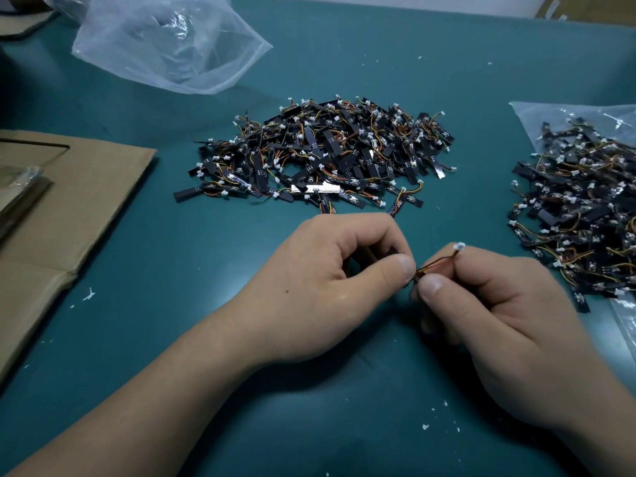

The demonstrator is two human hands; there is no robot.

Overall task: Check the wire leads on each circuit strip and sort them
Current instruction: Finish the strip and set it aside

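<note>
Both hands hold one circuit strip over the green mat. My left hand [330,280] curls round the black strip body, mostly hidden inside its fingers, with the thumb pressed at the strip's end. My right hand [499,318] pinches the coloured wire leads [435,266] between thumb and forefinger; the white connector [458,247] sticks up above the fingers. A large heap of black circuit strips [323,153] with wires and white plugs lies behind the hands. A second heap of strips [581,208] lies at the right on a clear plastic bag.
A crumpled clear plastic bag [172,43] sits at the back left. Flattened cardboard [69,215] covers the left edge of the green mat [241,339]. Small white scraps dot the mat.
</note>
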